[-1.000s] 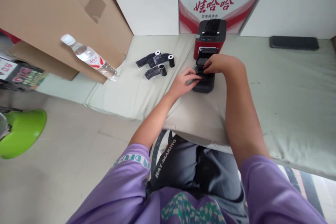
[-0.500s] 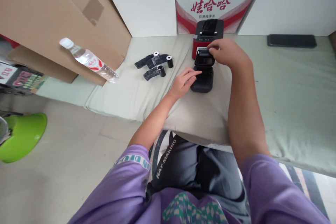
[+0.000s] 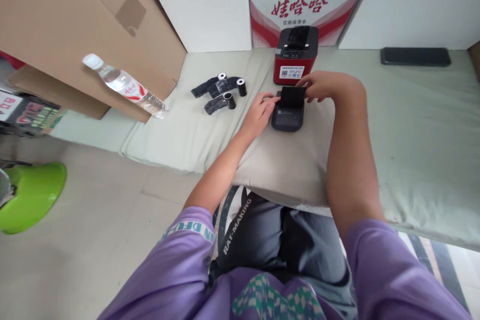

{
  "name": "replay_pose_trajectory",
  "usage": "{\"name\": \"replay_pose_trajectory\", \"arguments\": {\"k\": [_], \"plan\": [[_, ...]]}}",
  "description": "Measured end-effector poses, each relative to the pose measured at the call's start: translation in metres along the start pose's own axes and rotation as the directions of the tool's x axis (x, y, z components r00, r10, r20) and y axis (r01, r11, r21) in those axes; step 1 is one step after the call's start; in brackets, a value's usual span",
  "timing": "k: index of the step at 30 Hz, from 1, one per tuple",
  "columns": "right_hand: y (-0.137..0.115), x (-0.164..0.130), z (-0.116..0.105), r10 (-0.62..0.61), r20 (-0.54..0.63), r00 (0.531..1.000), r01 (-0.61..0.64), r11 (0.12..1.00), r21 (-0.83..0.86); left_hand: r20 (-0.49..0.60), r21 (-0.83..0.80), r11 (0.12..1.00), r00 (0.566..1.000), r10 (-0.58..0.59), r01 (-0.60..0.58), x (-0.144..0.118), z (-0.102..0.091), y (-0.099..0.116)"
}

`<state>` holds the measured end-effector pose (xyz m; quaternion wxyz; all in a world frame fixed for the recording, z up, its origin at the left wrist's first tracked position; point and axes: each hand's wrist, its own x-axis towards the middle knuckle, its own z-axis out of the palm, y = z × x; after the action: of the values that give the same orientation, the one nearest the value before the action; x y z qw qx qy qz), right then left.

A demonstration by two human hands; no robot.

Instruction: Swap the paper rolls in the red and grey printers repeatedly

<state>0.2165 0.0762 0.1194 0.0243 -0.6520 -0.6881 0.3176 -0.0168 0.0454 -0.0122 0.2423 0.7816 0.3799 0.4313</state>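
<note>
A small black portable printer (image 3: 287, 120) lies on the cloth-covered surface with its lid down. From its slot a strip of black paper (image 3: 293, 97) stands up. My left hand (image 3: 258, 111) is at the printer's left side, with its fingers stretched out and the index fingertip touching the edge. At the right rear corner is my right hand (image 3: 325, 86), its fingers bent but apart beside the black strip. Just behind stands a red and black receipt printer (image 3: 294, 60). To the left lie several small black paper rolls (image 3: 230, 101) with loose tails.
A water bottle (image 3: 125, 86) leans at the left by a large cardboard box (image 3: 90, 20). White cartons (image 3: 202, 15) line the back. A dark flat phone-like slab (image 3: 415, 57) lies at the back right. A green stool (image 3: 33, 197) is on the floor.
The small printer's lid was raised, held by my right hand, and has swung down shut. The black strip now shows above it. Both hands moved to the printer's sides.
</note>
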Motion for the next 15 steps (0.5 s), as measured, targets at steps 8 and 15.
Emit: {"name": "replay_pose_trajectory", "arguments": {"k": [8, 15], "plan": [[0.001, 0.003, 0.009, 0.024, 0.058, 0.998, -0.03, 0.994, 0.106, 0.004, 0.034, 0.986, 0.986, -0.165, 0.164, 0.001, 0.014, 0.007], [0.011, -0.009, 0.033, -0.026, -0.059, 0.998, 0.036, 0.984, 0.172, -0.038, -0.009, 0.984, 0.983, -0.177, 0.177, 0.005, 0.017, 0.011]]}}
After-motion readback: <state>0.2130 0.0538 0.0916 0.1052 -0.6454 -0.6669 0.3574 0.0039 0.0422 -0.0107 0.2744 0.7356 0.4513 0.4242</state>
